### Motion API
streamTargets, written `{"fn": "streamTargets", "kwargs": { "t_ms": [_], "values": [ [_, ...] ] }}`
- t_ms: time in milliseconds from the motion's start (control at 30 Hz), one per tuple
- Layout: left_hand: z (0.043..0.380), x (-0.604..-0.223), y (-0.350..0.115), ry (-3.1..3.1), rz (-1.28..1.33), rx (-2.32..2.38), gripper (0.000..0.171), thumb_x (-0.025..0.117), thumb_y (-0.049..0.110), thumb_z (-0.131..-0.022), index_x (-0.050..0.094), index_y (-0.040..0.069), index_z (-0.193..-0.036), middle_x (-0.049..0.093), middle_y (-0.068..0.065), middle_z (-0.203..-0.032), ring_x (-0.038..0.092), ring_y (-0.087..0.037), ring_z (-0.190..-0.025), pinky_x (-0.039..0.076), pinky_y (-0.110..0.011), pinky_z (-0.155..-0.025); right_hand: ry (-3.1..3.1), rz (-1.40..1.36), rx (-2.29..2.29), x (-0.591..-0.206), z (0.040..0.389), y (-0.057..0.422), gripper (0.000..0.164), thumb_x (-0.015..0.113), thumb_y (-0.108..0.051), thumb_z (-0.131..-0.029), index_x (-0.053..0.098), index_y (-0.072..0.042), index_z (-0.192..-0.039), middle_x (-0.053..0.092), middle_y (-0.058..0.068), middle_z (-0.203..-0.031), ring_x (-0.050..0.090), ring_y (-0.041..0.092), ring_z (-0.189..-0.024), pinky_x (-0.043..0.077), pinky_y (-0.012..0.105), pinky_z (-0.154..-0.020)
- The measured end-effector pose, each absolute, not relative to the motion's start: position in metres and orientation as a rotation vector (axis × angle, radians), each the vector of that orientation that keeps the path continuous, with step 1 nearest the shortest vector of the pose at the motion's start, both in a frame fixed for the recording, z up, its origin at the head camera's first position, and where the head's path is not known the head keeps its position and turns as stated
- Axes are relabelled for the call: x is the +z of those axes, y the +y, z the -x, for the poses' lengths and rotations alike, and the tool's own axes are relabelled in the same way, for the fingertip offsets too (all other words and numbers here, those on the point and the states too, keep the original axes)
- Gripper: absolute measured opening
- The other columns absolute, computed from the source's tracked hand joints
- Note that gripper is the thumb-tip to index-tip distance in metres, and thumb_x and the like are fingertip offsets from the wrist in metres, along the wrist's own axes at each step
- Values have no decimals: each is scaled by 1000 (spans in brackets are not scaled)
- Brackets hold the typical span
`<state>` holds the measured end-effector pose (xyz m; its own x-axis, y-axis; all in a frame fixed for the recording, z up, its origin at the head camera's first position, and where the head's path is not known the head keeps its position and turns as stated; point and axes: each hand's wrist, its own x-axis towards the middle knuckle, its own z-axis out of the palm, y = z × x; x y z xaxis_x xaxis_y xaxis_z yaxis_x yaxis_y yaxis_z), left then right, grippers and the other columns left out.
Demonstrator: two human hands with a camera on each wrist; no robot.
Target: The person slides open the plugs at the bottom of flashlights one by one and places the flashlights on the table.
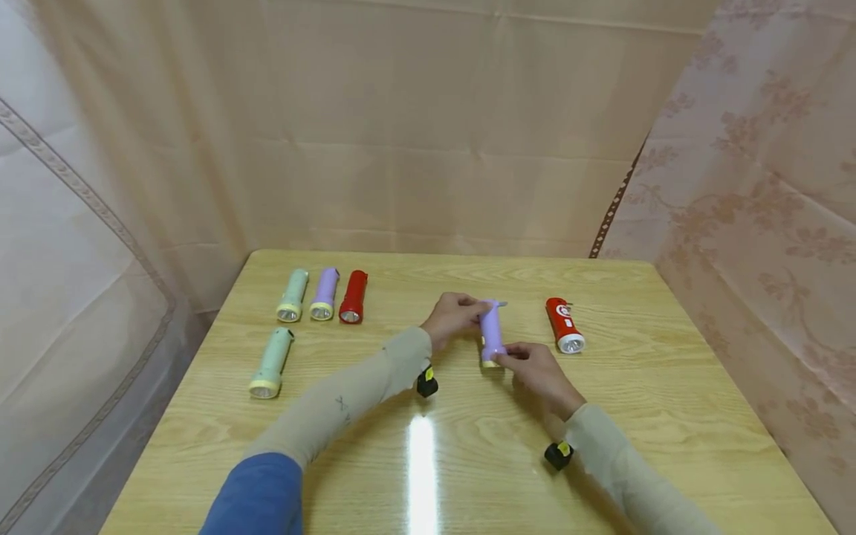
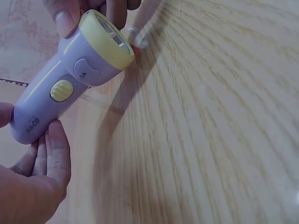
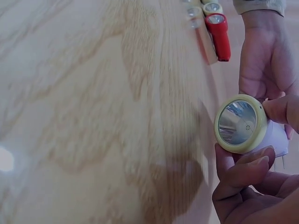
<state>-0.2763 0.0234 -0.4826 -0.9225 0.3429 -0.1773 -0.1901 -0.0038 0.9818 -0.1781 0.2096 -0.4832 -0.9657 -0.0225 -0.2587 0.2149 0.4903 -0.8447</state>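
Note:
A purple flashlight (image 1: 491, 332) with a pale yellow head ring is held between both hands over the right half of the table. My left hand (image 1: 455, 316) pinches its tail end, thumb on one side and fingertips on the other. At the lamp end, my right hand (image 1: 538, 371) grips the head by its rim. The left wrist view shows the flashlight's yellow switch (image 2: 61, 90) and a raised purple tab (image 2: 86, 72) on its side. In the right wrist view its reflector (image 3: 237, 122) faces the camera, and the lamp looks unlit.
To the right lies a red flashlight (image 1: 565, 325) with a white rim. At the back left, a green (image 1: 293, 295), a purple (image 1: 325, 293) and a red flashlight (image 1: 354, 296) form a row, with another green flashlight (image 1: 271, 364) nearer. Curtains (image 1: 428, 148) surround the wooden table (image 1: 669, 416).

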Motion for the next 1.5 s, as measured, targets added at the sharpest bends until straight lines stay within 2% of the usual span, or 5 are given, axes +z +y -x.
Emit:
{"fn": "streamTargets", "kwargs": {
  "t_ms": [400,700,900,1300,1500],
  "values": [
    [283,-486,40,1905,-154,1971,37,76,25,-96,68,-5,-116,71,-12,-104,73,-24,-90,58,-45,-92,2486,-236,-1506,-490,184,221,55,75,-39,-95,66,3,-129,67,5,-103,53,16,-77,46,25,-63],
    [287,-487,57,1868,-145,1993,36,75,21,-96,67,-8,-116,71,-14,-100,73,-29,-91,59,-47,-91,2547,-239,-1455,-488,183,230,58,74,-40,-96,66,5,-130,69,12,-117,55,20,-93,47,28,-74],
    [290,-486,63,1906,-144,1974,34,76,22,-96,69,-6,-114,71,-13,-100,73,-27,-89,58,-47,-92,2530,-278,-1436,-489,186,235,62,73,-45,-95,64,2,-134,67,11,-117,55,20,-88,48,28,-71],
    [294,-481,75,1988,-133,1985,32,75,22,-96,70,-5,-110,70,-11,-95,70,-21,-84,59,-46,-89,2462,-312,-1569,-482,187,241,57,73,-41,-96,62,0,-135,63,9,-112,51,17,-74,45,26,-60],
    [295,-479,79,2032,-115,1956,28,75,24,-96,72,-2,-106,70,-9,-92,68,-19,-82,59,-46,-89,2534,-309,-1530,-482,187,244,63,77,-44,-93,63,-1,-135,65,10,-118,53,17,-80,48,27,-64]
  ]
}}
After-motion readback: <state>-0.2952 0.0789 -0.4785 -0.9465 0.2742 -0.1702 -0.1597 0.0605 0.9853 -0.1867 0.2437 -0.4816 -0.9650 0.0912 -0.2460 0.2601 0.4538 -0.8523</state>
